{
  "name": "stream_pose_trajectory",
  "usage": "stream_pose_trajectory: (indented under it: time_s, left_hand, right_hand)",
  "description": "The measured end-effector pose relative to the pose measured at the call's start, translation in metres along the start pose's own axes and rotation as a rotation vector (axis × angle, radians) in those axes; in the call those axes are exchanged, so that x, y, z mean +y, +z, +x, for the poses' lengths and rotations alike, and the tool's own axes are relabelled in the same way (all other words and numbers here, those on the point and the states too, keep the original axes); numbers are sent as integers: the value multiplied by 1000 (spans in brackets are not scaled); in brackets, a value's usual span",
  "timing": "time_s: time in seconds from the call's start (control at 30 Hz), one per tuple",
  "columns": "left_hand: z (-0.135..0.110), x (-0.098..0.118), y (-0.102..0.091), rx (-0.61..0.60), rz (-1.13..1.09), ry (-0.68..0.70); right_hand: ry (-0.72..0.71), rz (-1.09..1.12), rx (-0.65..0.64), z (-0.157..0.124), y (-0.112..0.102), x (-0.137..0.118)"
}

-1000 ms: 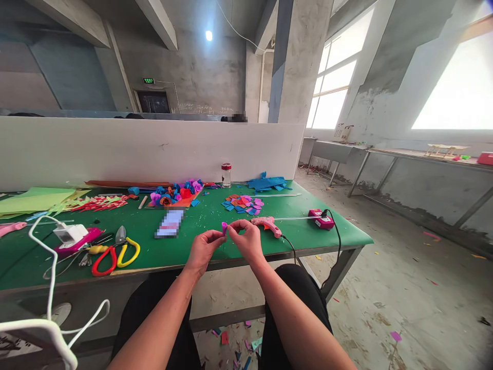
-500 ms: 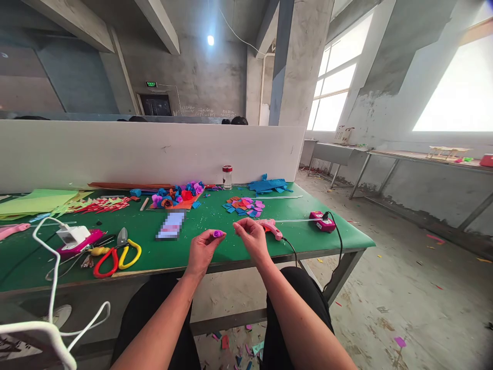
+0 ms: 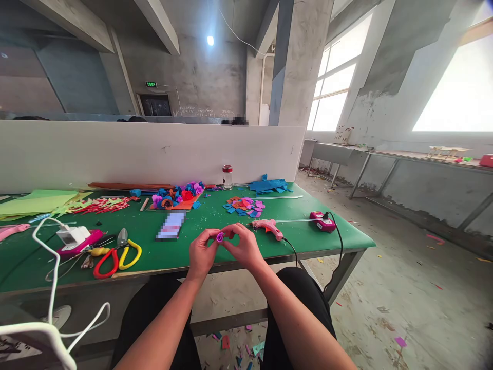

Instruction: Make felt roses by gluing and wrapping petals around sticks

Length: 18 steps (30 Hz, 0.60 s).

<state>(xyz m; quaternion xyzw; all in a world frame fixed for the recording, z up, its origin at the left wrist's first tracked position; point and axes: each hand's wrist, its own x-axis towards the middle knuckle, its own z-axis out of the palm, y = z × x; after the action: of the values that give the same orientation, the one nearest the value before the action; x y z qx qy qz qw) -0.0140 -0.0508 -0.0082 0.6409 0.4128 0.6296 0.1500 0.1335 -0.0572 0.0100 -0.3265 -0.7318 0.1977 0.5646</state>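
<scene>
A small rolled purple paper flower [image 3: 220,237] is held up over the table's front edge, its spiral end facing me. My left hand [image 3: 202,253] pinches it from the left between thumb and fingertips. From the right, the thumb and fingertips of my right hand [image 3: 244,247] close on its other side. Just right of that hand lies a pink glue gun [image 3: 269,226] with a clear glue stick in its back. Beyond the hands sits a pile of cut purple, blue and orange paper pieces [image 3: 252,204].
Finished paper flowers [image 3: 181,194] lie at the back, near a red-lidded jar [image 3: 227,179] and blue paper [image 3: 271,185]. A phone [image 3: 171,225], red-and-yellow-handled pliers [image 3: 122,252] and white cable [image 3: 54,277] are on the left. A magenta power block [image 3: 322,222] stands right.
My right hand has moved left, away from the glue gun, and now meets the purple flower. The flower has turned so that its spiral faces me.
</scene>
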Motion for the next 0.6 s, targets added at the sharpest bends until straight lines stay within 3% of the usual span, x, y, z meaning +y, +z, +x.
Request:
stream_pose_trajectory:
  time_s: [0.4, 0.6]
  left_hand:
    - [-3, 10, 0, -95, 66, -15]
    - [38, 17, -3, -146, 133, 142]
  right_hand:
    - [-13, -132, 79, -2, 6, 2]
    - [70, 33, 128, 2, -14, 0]
